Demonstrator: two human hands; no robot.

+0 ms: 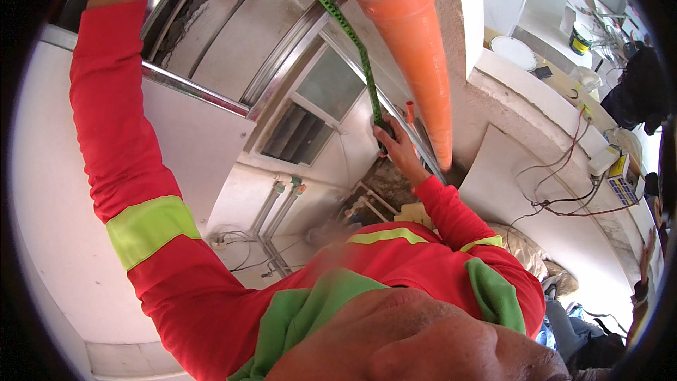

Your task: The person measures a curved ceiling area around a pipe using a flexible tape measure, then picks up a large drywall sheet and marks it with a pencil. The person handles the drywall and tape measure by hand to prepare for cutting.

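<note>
My right hand is closed around the dark case of a tape measure. From it a green blade with black markings runs up past the orange pipe and out at the top edge. My left arm, in a red sleeve with a yellow-green band, reaches up along the left side. Only its bare wrist shows at the top; the hand lies beyond the picture. Shiny metal channels of a frame run slantwise between my arms, bordering a white board panel.
Behind the frame are a louvred window and wall pipes. At the right, wires hang over a curved white board. A ledge holds a white round lid and a paint bucket. Another person in dark clothing is at the right rim.
</note>
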